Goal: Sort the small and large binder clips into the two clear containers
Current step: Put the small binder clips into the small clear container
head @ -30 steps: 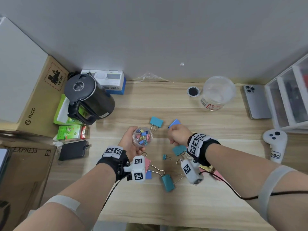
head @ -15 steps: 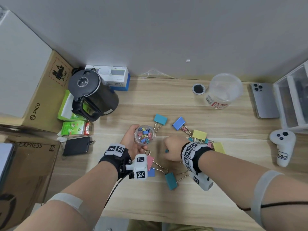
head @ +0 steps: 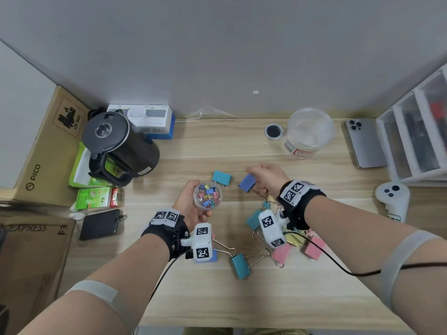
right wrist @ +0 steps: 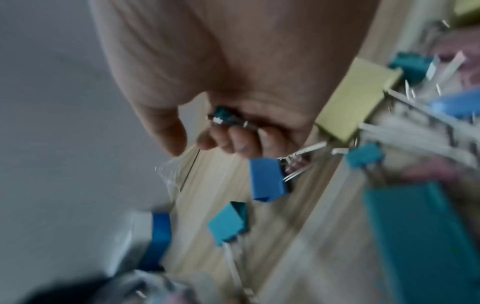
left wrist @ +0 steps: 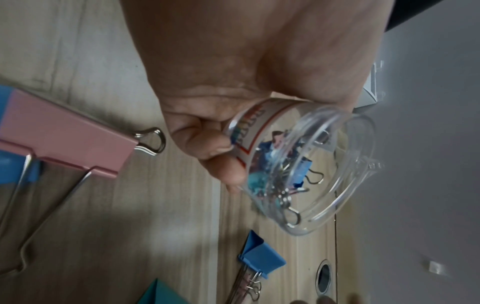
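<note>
My left hand grips a small clear container with several small coloured binder clips in it, held just above the table; the left wrist view shows my fingers curled round its wall. My right hand hovers to its right, fingers curled round a small teal clip. Large clips lie about on the table: teal, blue, another teal and pink. The large clear container stands at the back right.
A black kettle and green boxes stand at the left, with a dark wallet nearer me. A phone, white drawers and a white controller are at the right. A black-centred lid lies by the large container.
My right hand came down on a small teal clip lying on the table, took hold of it, and lifted away toward the back. The left hand kept the small container about where it was.
</note>
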The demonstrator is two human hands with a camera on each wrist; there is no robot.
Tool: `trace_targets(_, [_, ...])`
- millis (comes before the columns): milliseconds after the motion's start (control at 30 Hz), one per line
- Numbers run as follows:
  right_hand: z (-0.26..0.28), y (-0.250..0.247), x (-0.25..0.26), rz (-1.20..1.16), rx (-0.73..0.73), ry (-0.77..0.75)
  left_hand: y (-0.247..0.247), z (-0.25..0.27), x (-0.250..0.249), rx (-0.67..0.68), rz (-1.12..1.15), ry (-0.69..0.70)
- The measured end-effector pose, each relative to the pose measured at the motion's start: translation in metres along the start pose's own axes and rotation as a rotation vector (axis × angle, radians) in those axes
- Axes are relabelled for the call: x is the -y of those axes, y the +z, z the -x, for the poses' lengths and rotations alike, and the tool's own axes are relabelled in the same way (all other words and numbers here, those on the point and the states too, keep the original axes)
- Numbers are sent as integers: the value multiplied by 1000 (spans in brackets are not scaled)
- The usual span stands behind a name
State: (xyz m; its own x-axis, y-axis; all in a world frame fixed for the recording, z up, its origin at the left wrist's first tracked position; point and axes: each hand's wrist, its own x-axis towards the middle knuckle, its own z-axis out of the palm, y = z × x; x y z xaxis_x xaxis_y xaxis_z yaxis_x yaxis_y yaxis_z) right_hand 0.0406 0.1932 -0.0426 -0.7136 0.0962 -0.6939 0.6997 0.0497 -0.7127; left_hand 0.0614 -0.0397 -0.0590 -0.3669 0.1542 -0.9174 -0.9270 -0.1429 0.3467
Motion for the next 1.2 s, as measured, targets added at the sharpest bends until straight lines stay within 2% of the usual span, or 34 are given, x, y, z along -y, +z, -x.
trace_targets(67, [-1,-9,-6,429,-101,-133,3,-2,1,-1,-12,-5])
trace_targets(167, [0,-16,-13,946,-68,-242,6,-4,2,10,-22,-2])
trace_targets(233, [0,-15,-16,1105,-36,-269,7,-4,2,12,-26,0])
trace_targets(300, [-1,-12,-18,1165,-28,-265,7,-4,3,5,-27,1])
trace_targets(400, [-3,-8,-17,1098,-30,-271,8,-2,3,-10,-24,3])
trace_targets(467, [-2,-6,-12,882,-7,-282,10,0,3,-15,-26,6])
trace_targets(533, [3,1,0,626,97,-299,13,1,3,-15,-30,12])
trace_targets(600, [10,10,15,480,199,-329,19,1,3,-14,-48,19])
trace_targets(667, [20,22,28,514,281,-392,25,2,4,-18,-74,34])
trace_targets(800, [34,42,35,866,426,-530,39,3,4,-55,-72,69])
trace_targets(933, [40,40,42,960,411,-569,45,4,2,-60,-69,72])
trace_targets(1067, [43,25,42,827,451,-486,45,6,7,-4,-87,63])
trace_targets(1200, [52,12,38,484,485,-327,50,9,15,61,-78,75])
